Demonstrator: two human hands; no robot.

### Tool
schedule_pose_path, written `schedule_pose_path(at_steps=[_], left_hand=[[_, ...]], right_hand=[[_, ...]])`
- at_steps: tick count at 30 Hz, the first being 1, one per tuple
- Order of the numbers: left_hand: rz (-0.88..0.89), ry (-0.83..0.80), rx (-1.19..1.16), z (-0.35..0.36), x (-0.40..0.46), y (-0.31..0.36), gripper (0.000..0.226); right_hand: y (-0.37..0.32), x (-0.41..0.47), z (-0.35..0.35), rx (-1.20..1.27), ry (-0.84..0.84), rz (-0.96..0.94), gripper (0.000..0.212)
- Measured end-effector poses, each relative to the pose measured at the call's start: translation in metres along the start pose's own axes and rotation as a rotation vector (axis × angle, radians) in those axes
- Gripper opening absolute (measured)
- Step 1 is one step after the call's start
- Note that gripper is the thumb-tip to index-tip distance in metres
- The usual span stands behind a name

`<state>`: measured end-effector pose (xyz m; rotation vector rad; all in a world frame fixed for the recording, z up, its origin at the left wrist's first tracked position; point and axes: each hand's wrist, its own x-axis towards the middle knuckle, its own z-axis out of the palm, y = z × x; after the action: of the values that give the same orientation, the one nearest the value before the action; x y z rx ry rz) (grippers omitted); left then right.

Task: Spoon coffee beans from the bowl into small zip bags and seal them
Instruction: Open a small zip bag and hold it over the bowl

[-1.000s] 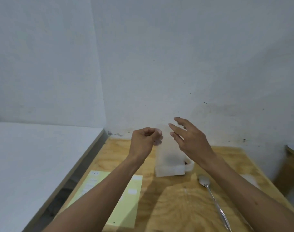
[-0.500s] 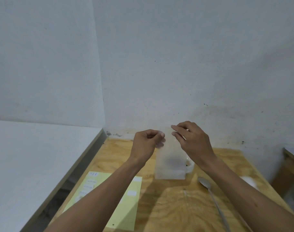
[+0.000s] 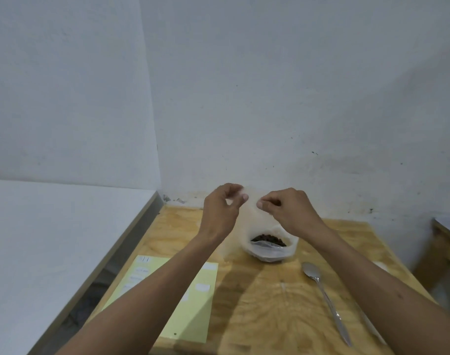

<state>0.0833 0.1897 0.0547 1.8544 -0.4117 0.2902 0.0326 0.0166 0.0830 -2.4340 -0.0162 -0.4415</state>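
Above the far edge of the desk [image 3: 283, 303], the left hand [image 3: 222, 211] and right hand [image 3: 289, 211] each pinched the top of a clear zip bag [image 3: 251, 213], its mouth running left-right between them. Directly below stood the bowl [image 3: 270, 248] of coffee beans [image 3: 268, 239]; the spoon [image 3: 326, 301] lay nearer the right hand.

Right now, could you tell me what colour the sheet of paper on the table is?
Pale yellow-green, with small white labels; the paper sheet shows in the head view.

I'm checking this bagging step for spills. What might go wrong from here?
1. Left hand and right hand pinch only the top of the clear zip bag; it may slip.
2. The bag hangs over the bowl of coffee beans; a swing might tip it.
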Motion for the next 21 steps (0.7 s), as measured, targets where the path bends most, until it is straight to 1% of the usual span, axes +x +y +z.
schedule_pose_path(at_steps=[1,2,3,4,5,7,9,11,13,16,18,20,21], left_hand=[[0.034,0.084,0.119,0.001,-0.002,-0.001,0.032],[0.062,0.17,0.182,0.002,-0.005,0.001,0.038],[0.066,0.22,0.184,0.001,-0.009,0.005,0.038],[0.039,0.212,0.136,0.0,-0.012,0.009,0.035],[-0.017,0.157,0.067,0.0,-0.014,0.013,0.034],[-0.146,0.016,-0.066,-0.001,-0.015,0.017,0.039],[-0.205,-0.031,-0.189,-0.001,-0.011,0.016,0.036],[-0.232,-0.026,-0.296,-0.004,-0.007,0.015,0.025],[-0.235,-0.046,-0.357,-0.007,-0.005,0.013,0.019],[-0.211,-0.097,-0.42,-0.012,-0.005,0.011,0.019],[-0.207,-0.123,-0.461,-0.016,-0.005,0.01,0.02],[-0.216,-0.137,-0.464,-0.018,-0.005,0.009,0.018],[-0.222,-0.14,-0.446,-0.018,-0.005,0.009,0.016]], right_hand=[[0.0,0.001,0.0,0.044,0.023,0.037,0.012],[-0.001,0.001,0.001,0.087,0.052,0.067,0.01],[-0.002,0.001,0.001,0.135,0.077,0.094,0.009],[-0.004,0.0,0.002,0.178,0.091,0.112,0.008],[-0.006,-0.001,0.004,0.206,0.092,0.12,0.008],[-0.011,-0.005,0.008,0.231,0.078,0.116,0.009],[-0.015,-0.006,0.012,0.243,0.084,0.112,0.011],[-0.015,-0.006,0.015,0.272,0.088,0.119,0.013],[-0.014,-0.006,0.016,0.322,0.051,0.138,0.015],[-0.011,-0.005,0.016,0.512,-0.041,0.194,0.018],[-0.008,-0.005,0.016,0.666,-0.105,0.244,0.024],[-0.007,-0.005,0.018,0.753,-0.149,0.289,0.033],[-0.006,-0.006,0.019,0.772,-0.149,0.3,0.034]])
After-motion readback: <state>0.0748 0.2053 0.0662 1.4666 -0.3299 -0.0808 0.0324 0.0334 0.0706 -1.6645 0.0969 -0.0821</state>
